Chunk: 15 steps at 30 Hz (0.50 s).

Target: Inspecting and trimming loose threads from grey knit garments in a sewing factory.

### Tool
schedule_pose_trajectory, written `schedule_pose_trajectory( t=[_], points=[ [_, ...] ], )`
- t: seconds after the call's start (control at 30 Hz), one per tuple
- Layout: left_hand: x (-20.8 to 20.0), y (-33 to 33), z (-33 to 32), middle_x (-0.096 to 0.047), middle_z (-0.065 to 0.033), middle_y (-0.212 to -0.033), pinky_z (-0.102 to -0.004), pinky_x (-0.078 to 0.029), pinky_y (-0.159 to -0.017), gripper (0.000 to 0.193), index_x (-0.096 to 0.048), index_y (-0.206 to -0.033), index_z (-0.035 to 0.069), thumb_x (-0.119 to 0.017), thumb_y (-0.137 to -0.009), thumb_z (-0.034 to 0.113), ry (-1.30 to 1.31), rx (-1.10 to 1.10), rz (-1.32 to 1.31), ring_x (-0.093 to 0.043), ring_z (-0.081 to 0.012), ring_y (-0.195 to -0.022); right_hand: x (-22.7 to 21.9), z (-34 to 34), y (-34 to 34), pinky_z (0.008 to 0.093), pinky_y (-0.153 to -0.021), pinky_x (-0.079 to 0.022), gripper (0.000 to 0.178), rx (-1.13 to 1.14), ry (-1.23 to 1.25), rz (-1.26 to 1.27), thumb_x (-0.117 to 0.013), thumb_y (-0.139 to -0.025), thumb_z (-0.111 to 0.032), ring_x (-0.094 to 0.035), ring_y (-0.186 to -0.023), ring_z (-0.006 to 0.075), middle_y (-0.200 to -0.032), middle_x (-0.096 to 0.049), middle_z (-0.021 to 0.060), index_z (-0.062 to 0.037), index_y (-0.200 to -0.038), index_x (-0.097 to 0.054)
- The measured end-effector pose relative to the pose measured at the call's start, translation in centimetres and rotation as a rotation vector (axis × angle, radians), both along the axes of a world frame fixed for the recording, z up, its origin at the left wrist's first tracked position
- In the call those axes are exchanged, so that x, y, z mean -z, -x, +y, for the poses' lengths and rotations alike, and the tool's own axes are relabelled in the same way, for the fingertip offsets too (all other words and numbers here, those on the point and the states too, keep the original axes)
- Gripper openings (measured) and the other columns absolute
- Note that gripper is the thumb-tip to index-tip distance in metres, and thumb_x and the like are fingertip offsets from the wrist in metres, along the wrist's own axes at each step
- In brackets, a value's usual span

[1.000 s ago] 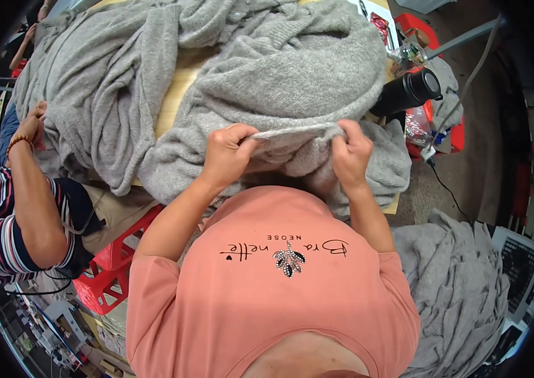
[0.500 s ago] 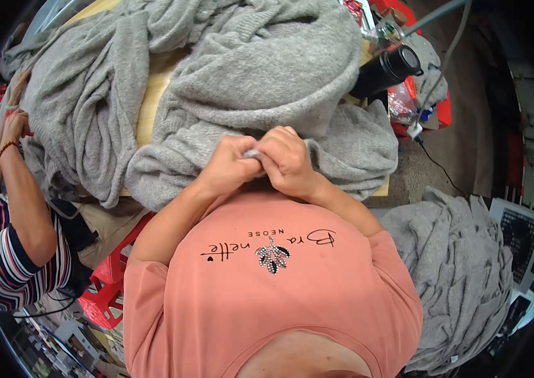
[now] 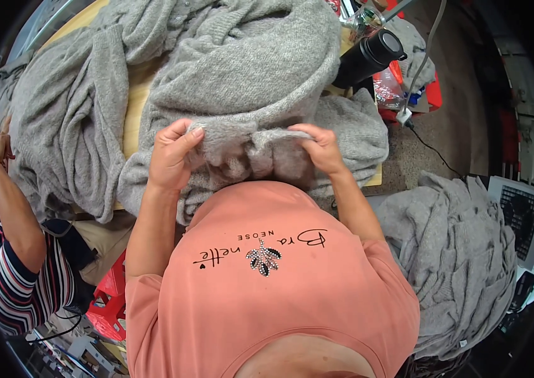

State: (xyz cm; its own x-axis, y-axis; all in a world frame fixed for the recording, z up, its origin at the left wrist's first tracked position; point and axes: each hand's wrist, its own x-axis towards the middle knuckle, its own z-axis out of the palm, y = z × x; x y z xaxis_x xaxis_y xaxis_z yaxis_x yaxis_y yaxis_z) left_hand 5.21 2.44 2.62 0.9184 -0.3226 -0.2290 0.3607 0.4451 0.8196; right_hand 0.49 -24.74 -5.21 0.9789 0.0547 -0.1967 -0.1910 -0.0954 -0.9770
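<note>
Between my hands a grey knit garment (image 3: 226, 135) is stretched, its edge lifted off the heap. My left hand (image 3: 176, 154) pinches one part of it, thumb on top. The right hand (image 3: 323, 150) grips another part of the edge, a little way to the right. Folds bunch up and blur between the two hands, close to my pink shirt. Behind them lies a large heap of grey knitwear (image 3: 242, 69) on a wooden table (image 3: 138, 107).
A black bottle (image 3: 371, 58) stands at the right back beside a red crate (image 3: 434, 94) of packets. More grey knitwear (image 3: 449, 264) is piled at my right, near a laptop (image 3: 519, 214). At left, a co-worker's arm (image 3: 18, 195) reaches to the cloth, by a red stool (image 3: 109, 302).
My hands were together at the middle; now they are apart, with the knit edge spread between them. The co-worker's arm has shifted slightly in view.
</note>
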Motion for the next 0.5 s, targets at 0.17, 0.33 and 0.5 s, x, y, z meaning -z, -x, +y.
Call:
schedule_pose_trajectory(
  t=[0.17, 0.33, 0.5],
  points=[
    [-0.4, 0.3, -1.9, -0.062, -0.0038, -0.072, -0.0213, -0.047, -0.052, 0.003, -0.061, -0.080, 0.000, -0.062, -0.078, 0.003, -0.116, 0.125, 0.011, -0.056, -0.0071, -0.058, -9.1, 2.7, -0.3, 0.0294, -0.049, -0.045, 0.027, -0.234, 0.415, -1.094, -0.054, -0.067, 0.008, -0.057, -0.057, 0.0242, -0.080, -0.064, 0.0141, 0.0004, -0.092, -0.063],
    [-1.1, 0.9, -3.7, -0.059, -0.0006, -0.065, -0.0179, -0.039, -0.044, 0.007, -0.060, -0.074, 0.002, -0.063, -0.079, 0.005, -0.158, 0.212, 0.072, -0.051, -0.0039, -0.052, -9.8, 5.8, -0.6, 0.0271, -0.042, -0.039, 0.018, -0.236, 0.494, -1.248, -0.059, -0.063, 0.003, -0.050, -0.050, 0.0179, -0.074, -0.059, 0.0097, 0.0007, -0.081, -0.060],
    [-0.5, 1.6, -3.6, -0.055, 0.0030, -0.061, -0.0174, -0.031, -0.043, 0.009, -0.062, -0.074, 0.001, -0.061, -0.081, 0.006, -0.096, 0.207, 0.041, -0.043, -0.0012, -0.051, -8.3, 6.5, -1.0, 0.0282, -0.042, -0.039, 0.019, -0.151, 0.515, -1.242, -0.060, -0.059, 0.002, -0.049, -0.050, 0.0179, -0.070, -0.055, 0.0072, 0.0008, -0.078, -0.058]
  ],
)
